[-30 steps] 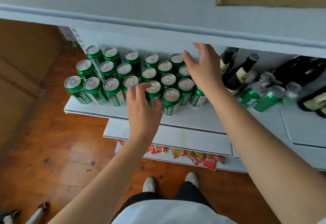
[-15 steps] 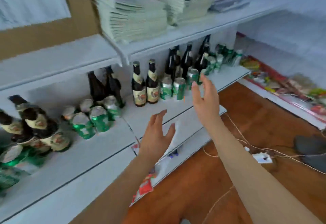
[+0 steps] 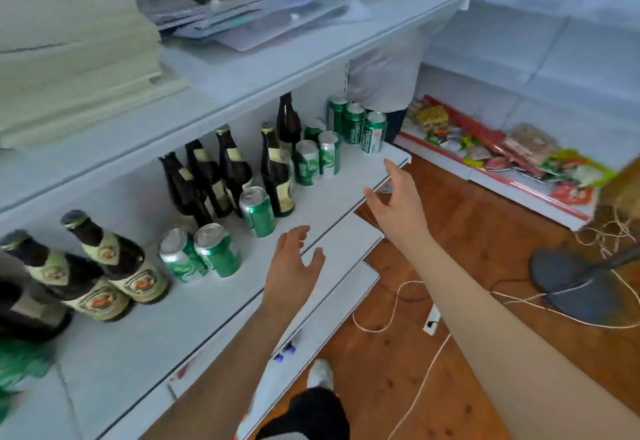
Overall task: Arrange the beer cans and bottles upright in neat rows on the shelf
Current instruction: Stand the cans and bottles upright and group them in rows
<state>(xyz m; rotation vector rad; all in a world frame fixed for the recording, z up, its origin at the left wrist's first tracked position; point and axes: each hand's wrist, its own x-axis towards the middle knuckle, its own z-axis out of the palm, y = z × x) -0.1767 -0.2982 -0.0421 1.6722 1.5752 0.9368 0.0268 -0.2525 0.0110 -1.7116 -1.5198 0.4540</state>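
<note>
1. both hands moved further along the shelf (image 3: 322, 197) since half a second ago.
2. left hand (image 3: 294, 263) and right hand (image 3: 398, 204) hover with fingers apart, holding nothing.
3. cans (image 3: 218, 249) and bottles (image 3: 225, 176) stand loosely grouped on the shelf.

Both arms are reaching forward; the left hand (image 3: 294, 266) and right hand (image 3: 398, 202) are hanging open, fingers loosely spread, holding nothing.
</note>
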